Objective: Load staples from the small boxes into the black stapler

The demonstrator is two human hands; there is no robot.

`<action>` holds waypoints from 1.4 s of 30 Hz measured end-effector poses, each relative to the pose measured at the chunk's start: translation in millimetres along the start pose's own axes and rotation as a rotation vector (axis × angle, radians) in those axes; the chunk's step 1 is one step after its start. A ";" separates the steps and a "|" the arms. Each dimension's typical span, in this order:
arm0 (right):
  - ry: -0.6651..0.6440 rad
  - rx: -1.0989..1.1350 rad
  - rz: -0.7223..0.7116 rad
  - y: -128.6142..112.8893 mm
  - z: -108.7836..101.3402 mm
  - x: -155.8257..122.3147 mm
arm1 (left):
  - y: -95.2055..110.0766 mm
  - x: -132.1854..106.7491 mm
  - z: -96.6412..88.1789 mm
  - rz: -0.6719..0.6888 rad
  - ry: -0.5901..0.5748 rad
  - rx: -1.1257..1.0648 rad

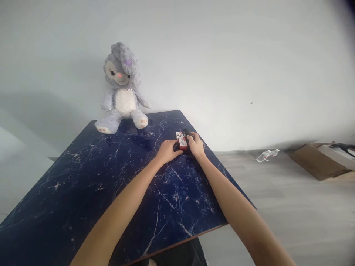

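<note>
Both of my hands reach to the right part of the dark blue marbled table (111, 173). My left hand (166, 150) curves around the near left side of a small red and white box (181, 141), with thumb and fingers against it. Close beside that box on its right is a dark, elongated object (186, 132), and my right hand (196, 145) has its fingers wrapped around it. Its exact kind is hard to make out, since the fingers cover much of it.
A grey plush rabbit (126, 101) with a white belly sits at the table's back edge against the wall. On the floor to the right lie a clear plastic bottle (263, 156) and a flattened cardboard box (316, 162).
</note>
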State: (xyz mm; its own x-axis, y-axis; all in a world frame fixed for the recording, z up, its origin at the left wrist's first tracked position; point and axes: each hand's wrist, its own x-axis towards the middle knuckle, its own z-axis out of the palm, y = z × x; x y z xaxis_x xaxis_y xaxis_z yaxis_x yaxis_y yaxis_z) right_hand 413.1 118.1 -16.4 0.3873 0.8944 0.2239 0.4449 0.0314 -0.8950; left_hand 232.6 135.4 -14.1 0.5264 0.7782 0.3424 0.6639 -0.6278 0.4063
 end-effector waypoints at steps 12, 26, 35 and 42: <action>-0.115 -0.308 -0.183 -4.7 0.9 -12.1 | 17.2 -112.3 -48.4 0.053 0.132 0.172; -0.108 -0.538 -0.285 -13.0 5.4 -25.9 | -17.7 -154.3 -76.5 -0.015 0.028 0.139; -0.136 -0.520 -0.319 -11.2 3.0 -30.1 | -17.9 -155.4 -77.6 0.013 0.025 0.133; -0.117 -0.485 -0.346 -6.7 2.9 -28.8 | -16.7 -155.1 -77.0 0.003 0.005 0.145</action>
State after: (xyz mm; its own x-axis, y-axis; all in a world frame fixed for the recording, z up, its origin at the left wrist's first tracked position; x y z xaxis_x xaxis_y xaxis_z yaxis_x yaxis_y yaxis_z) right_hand 396.6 93.4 -18.0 0.0757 0.9126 0.4018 0.8571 0.1463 -0.4940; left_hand 99.0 24.2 -8.7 0.5258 0.7763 0.3477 0.7323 -0.6211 0.2793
